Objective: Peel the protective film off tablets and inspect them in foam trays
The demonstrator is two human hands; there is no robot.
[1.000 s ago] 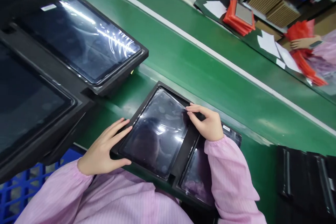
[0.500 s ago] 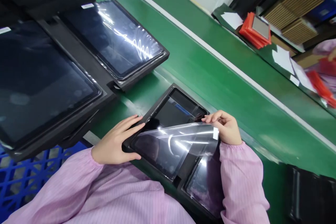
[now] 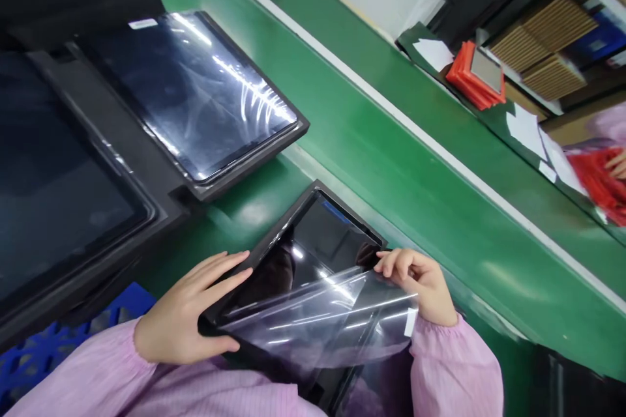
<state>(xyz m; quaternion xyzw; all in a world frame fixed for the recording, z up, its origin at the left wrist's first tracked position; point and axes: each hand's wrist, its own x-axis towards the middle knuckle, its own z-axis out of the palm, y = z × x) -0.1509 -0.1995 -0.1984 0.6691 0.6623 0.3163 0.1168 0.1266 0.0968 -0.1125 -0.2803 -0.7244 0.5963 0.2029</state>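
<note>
A black-framed display panel lies tilted on the green bench in front of me. My left hand clasps its near left edge, fingers on top and thumb below. A clear protective film is peeled back off most of the glass and curls toward me. My right hand pinches the film's lifted edge at the panel's right side. A second panel lies under the first, partly hidden by my sleeve.
Two larger black display panels rest stacked at the left over a blue crate. A green conveyor belt runs diagonally. Beyond it lie red sleeves, papers and another person's hand. More black panels stand at lower right.
The film, flat on the screen a second ago, has been lifted at its far corner and pulled toward me, baring most of the glass. My left hand kept its hold on the frame.
</note>
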